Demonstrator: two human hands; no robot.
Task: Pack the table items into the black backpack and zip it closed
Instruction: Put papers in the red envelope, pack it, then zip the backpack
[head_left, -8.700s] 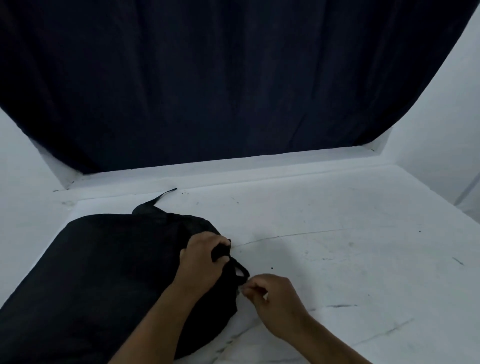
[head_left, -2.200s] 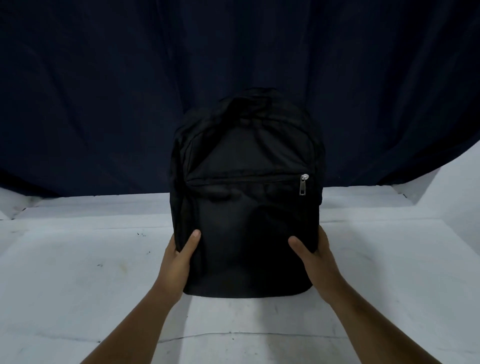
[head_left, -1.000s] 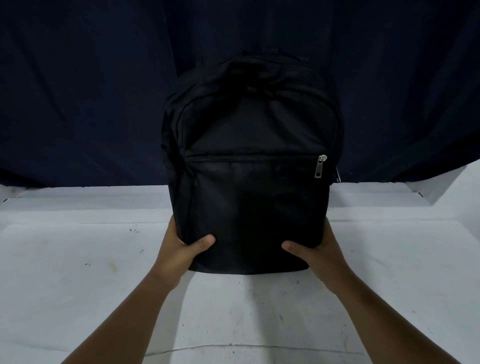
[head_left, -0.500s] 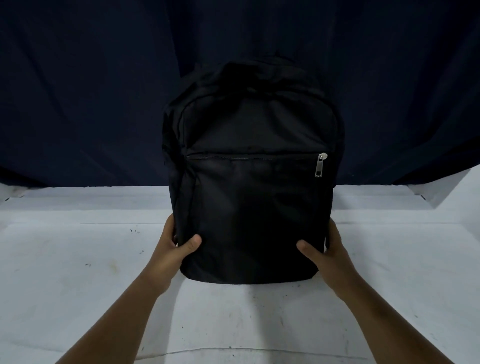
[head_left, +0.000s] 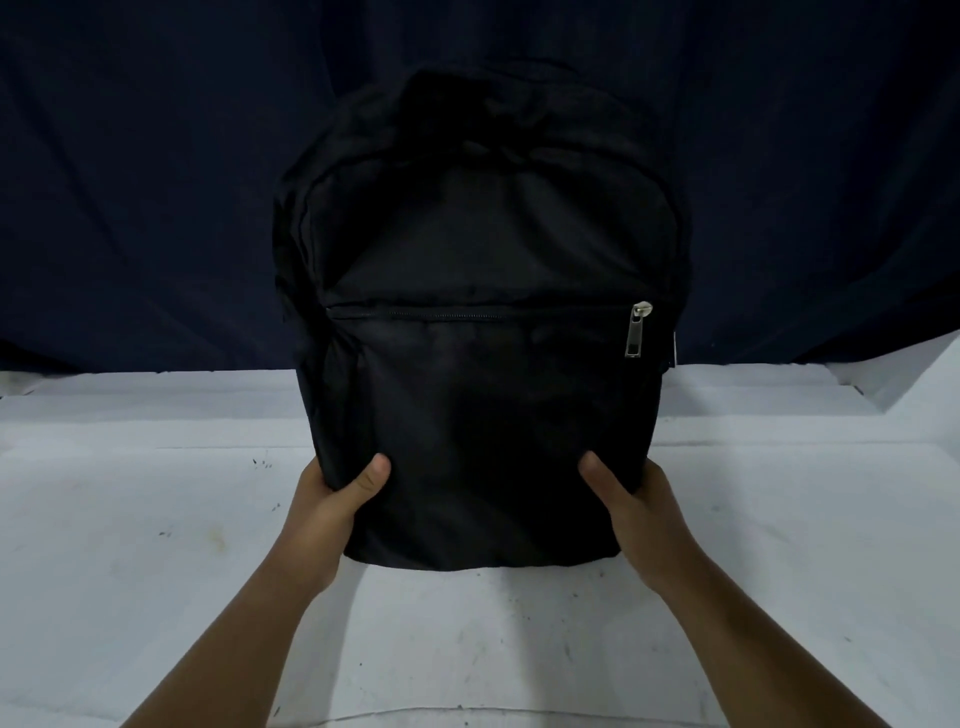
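Note:
The black backpack (head_left: 478, 332) stands upright in the middle of the white table (head_left: 130, 545), front pocket facing me. Its front zipper line runs across the middle, with the silver zipper pull (head_left: 636, 332) hanging at the right end. My left hand (head_left: 332, 504) grips the lower left side of the backpack, thumb on the front. My right hand (head_left: 639, 509) grips the lower right side the same way. The fingers of both hands are hidden behind the bag. No loose items show on the table.
A dark blue curtain (head_left: 130, 182) hangs behind the table and fills the background. A white wall (head_left: 924, 374) rises at the right. The table's white top shows small dark marks and scratches.
Seconds ago the backpack lay flat at the left while my hands worked at its zipper. It now stands upright, and in the last half second it came slightly closer to me between both hands.

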